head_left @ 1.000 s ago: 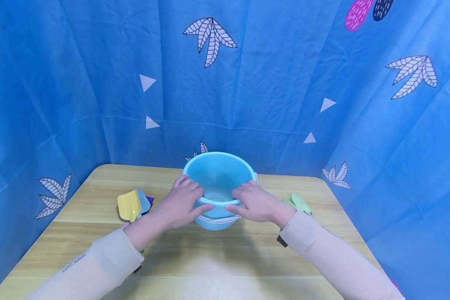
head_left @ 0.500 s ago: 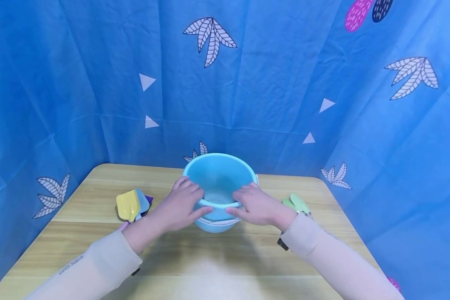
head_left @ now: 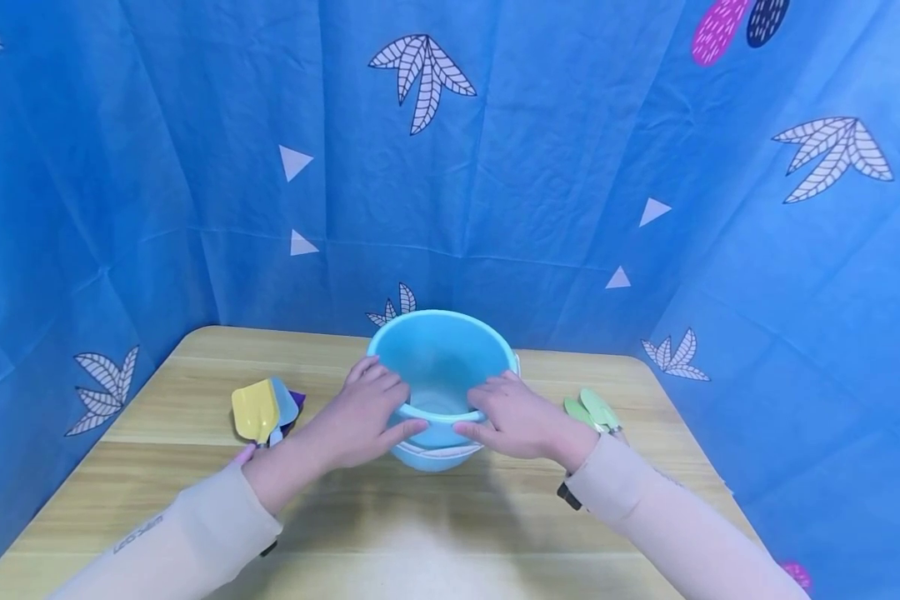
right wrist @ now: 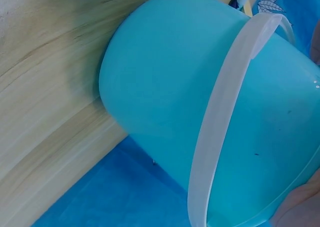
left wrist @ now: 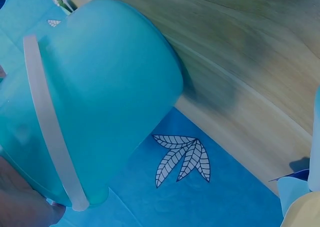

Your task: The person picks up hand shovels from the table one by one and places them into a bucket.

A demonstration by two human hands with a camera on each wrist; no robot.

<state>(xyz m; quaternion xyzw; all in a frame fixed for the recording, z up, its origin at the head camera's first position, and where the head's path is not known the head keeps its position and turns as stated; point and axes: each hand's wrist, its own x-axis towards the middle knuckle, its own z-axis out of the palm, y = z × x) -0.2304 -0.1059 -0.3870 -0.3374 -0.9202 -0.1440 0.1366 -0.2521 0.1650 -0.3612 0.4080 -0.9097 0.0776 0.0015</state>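
A light blue bucket (head_left: 435, 433) stands on the wooden table in the middle of the head view, its open mouth facing up toward me. My left hand (head_left: 367, 412) grips the near left part of the rim, thumb outside and fingers over the edge. On the near right part, my right hand (head_left: 521, 417) holds the rim in the same way. A pale handle (left wrist: 47, 122) hangs against the bucket's outer wall in the left wrist view. The right wrist view shows this handle (right wrist: 222, 112) crossing the other side. The fingertips inside the bucket are partly hidden.
At the left on the table (head_left: 142, 492) lie a yellow toy shovel (head_left: 255, 410), a blue one (head_left: 285, 402) and a purple piece, partly behind my left forearm. Two green shovel-like toys (head_left: 598, 408) lie beyond my right wrist. A patterned blue cloth (head_left: 540, 167) hangs around the table.
The bucket, with both hands on its rim, has shifted slightly toward me. The grip of both hands looks the same.
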